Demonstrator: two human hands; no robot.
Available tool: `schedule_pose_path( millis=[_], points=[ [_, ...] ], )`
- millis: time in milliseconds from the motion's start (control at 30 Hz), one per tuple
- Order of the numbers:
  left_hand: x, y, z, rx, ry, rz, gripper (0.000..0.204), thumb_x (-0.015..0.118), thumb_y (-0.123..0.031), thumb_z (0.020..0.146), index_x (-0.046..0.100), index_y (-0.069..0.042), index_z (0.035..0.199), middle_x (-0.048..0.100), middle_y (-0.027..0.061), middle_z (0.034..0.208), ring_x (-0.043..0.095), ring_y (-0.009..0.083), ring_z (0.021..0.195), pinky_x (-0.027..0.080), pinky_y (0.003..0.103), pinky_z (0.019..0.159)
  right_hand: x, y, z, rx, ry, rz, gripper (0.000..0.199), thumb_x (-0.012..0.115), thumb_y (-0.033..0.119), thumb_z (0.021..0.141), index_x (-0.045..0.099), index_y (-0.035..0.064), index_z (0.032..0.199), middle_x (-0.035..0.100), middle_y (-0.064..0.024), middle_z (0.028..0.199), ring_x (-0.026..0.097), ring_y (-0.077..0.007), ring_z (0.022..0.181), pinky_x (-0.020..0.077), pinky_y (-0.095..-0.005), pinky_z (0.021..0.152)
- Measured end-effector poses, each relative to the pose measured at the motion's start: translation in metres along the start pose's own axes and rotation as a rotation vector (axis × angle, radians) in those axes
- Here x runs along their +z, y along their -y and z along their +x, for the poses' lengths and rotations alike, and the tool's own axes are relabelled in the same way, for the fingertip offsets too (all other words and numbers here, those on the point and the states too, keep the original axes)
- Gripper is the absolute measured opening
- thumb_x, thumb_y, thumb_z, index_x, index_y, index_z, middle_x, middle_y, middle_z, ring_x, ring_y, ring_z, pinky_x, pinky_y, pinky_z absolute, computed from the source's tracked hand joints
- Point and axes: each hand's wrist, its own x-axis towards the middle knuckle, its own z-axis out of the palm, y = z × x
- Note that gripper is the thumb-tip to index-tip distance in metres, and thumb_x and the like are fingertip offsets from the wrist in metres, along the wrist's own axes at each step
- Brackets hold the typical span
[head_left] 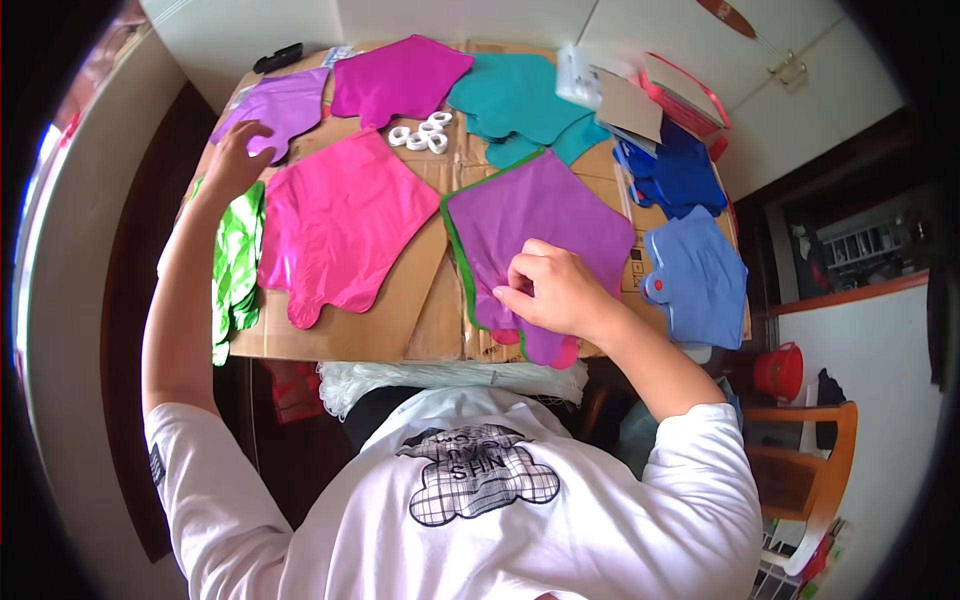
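Head view, nearest first: white printed shirt (470, 500) at six o'clock, both forearms rising from it toward the cardboard-covered bench (400, 320). Just past the shirt, a bundle of white string (450, 378) along the bench's near edge.

Right hand (555, 292) at about four o'clock from the bench's middle, fingers (520, 295) curled and pinching the lower edge of the purple foil balloon (540, 215). Balloon flat, uninflated, star-shaped, glossy and lightly creased, lying on top of a green-edged sheet, with a pink neck peeking out under the hand.

Left hand (238, 155) at ten o'clock, fingers spread and loose, resting on the rim of a violet balloon (280, 105); gripping nothing, as far as can be told.

Judged from the layout, sorting well along: pink balloon (340, 225) at the centre, magenta balloon (400, 75) and teal balloons (520, 100) at twelve, dark blue balloons (680, 175) at two, light blue balloons (700, 275) at three, green patterned balloon (238, 265) at nine, white rings (422, 133) between them. All still flat; the purple stack under the right hand seemingly unfinished.
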Motion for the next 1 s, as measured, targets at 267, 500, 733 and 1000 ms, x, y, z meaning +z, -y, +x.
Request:
schedule_pose_path(
  millis=[267, 500, 733, 1000],
  points=[
    [0.004, -0.008, 0.011, 0.054, -0.017, -0.019, 0.031, 0.068, -0.020, 0.078, 0.068, -0.005, 0.104, 0.063, 0.0177, 0.112, 0.060, 0.0329, 0.106, 0.046, 0.040, 0.094, -0.049, -0.008, 0.073, 0.010, 0.125, 0.281, 0.026, 0.071, 0.018, 0.085, 0.059, 0.0022, 0.067, 0.057, -0.0013, 0.064, 0.053, -0.0073, 0.062, 0.0423, -0.0267, 0.056],
    [0.037, -0.028, 0.046, 0.098, 0.004, -0.108, 0.024, 0.066, -0.022, 0.080, 0.070, -0.007, 0.098, 0.065, 0.0165, 0.103, 0.061, 0.0341, 0.100, 0.049, 0.042, 0.089, -0.005, -0.031, 0.327, 0.112, -0.013, 0.143, 0.041, 0.078, 0.040, 0.078, 0.067, 0.0007, 0.080, 0.062, -0.0029, 0.067, 0.055, -0.0109, 0.058, 0.0451, -0.0298, 0.054],
    [0.040, -0.017, 0.061, 0.132, 0.017, -0.134, 0.022, 0.066, -0.020, 0.082, 0.068, -0.005, 0.099, 0.065, 0.0154, 0.103, 0.061, 0.0323, 0.102, 0.047, 0.040, 0.090, 0.074, -0.003, 0.383, 0.523, 0.071, -0.183, 0.078, 0.077, 0.058, 0.071, 0.058, 0.0093, 0.129, 0.053, -0.0145, 0.137, 0.053, -0.0326, 0.125, 0.0437, -0.0468, 0.102],
    [0.076, -0.012, 0.102, 0.217, -0.050, -0.165, 0.028, 0.063, -0.020, 0.081, 0.067, -0.007, 0.105, 0.063, 0.0126, 0.107, 0.060, 0.0310, 0.102, 0.046, 0.042, 0.091, 0.093, -0.068, 0.411, 0.386, -0.106, 0.029, 0.018, 0.074, 0.026, 0.082, 0.071, 0.0076, 0.078, 0.065, -0.0065, 0.065, 0.059, -0.0157, 0.053, 0.0469, -0.0340, 0.050]
  ],
)
